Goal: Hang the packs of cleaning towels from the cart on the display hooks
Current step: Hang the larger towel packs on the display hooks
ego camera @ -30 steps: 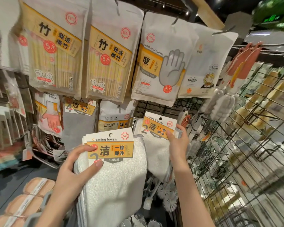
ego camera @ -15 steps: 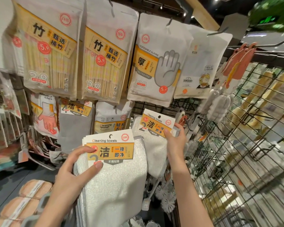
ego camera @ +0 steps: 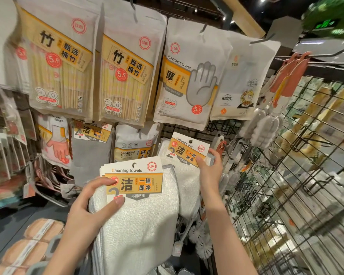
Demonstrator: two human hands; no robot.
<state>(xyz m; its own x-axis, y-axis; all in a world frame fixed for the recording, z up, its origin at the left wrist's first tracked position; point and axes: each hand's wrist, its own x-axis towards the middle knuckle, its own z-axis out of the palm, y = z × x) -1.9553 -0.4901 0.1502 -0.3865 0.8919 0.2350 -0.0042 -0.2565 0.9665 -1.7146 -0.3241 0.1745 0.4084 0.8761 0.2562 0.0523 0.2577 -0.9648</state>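
A display wall [ego camera: 187, 133] of hanging goods fills the view. At six o'clock, the left hand [ego camera: 91, 207] grips a stack [ego camera: 135, 225] of towel packs, not yet hung. At four o'clock, the right hand [ego camera: 209, 167] pinches one pack [ego camera: 187, 151] by its card, seemingly on its hook. Most hanging remains.

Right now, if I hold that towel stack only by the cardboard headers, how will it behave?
The stack of towel packs would probably sag, since the cloth drapes below the left hand. The headers look stiffer but are fanned apart, so the packs might slide apart.
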